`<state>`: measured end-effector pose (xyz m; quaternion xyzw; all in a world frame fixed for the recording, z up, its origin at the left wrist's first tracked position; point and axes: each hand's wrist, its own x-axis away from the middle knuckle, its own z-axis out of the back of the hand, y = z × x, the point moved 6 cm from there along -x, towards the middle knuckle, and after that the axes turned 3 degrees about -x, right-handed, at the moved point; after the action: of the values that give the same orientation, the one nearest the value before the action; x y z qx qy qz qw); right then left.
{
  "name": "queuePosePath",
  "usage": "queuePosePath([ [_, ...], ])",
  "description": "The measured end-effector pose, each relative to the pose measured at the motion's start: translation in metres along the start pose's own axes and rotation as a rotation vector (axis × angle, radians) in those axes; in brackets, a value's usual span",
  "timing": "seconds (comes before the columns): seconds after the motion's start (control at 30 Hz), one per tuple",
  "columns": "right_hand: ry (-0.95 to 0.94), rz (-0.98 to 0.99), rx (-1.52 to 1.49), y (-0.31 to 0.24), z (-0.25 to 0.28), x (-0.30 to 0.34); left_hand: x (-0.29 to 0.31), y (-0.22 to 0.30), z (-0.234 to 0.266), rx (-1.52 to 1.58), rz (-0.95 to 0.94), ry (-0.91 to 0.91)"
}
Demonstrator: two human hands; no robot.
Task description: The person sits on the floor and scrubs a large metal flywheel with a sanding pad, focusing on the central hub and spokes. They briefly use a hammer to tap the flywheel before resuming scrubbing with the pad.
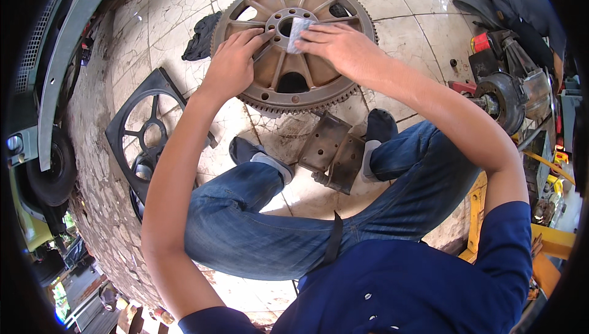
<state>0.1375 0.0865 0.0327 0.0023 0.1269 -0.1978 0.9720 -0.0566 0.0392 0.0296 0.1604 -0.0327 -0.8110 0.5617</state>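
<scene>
One black tyre (67,165) stands at the far left. Rightward, a black fan frame (161,79) with a spoked opening lies beside the person's left forearm, above the cracked, pale tiled floor (178,5). A crumpled dark cloth (199,38) adjoins the rim of a large toothed metal wheel (291,62), which is set ahead of the person's feet. On the wheel's left half rests the left hand (236,64), clasping nothing that I can see, its fingertips close to the hub. A grey pad (298,34) lies against the hub, partly over its central hole; the right hand (340,45) grasps it under extended fingers, the thumb hidden from me. Between the feet sit brown metal brackets (331,150), pierced with holes. Farther right is a dark round hub assembly (503,100), near a stooping co-worker (531,15).
</scene>
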Motion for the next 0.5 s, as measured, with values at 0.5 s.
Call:
queuePosePath([
  [0.5, -0.02, 0.07, -0.115, 0.008, 0.007, 0.009, -0.003, 0.002, 0.003, -0.003, 0.002, -0.001],
])
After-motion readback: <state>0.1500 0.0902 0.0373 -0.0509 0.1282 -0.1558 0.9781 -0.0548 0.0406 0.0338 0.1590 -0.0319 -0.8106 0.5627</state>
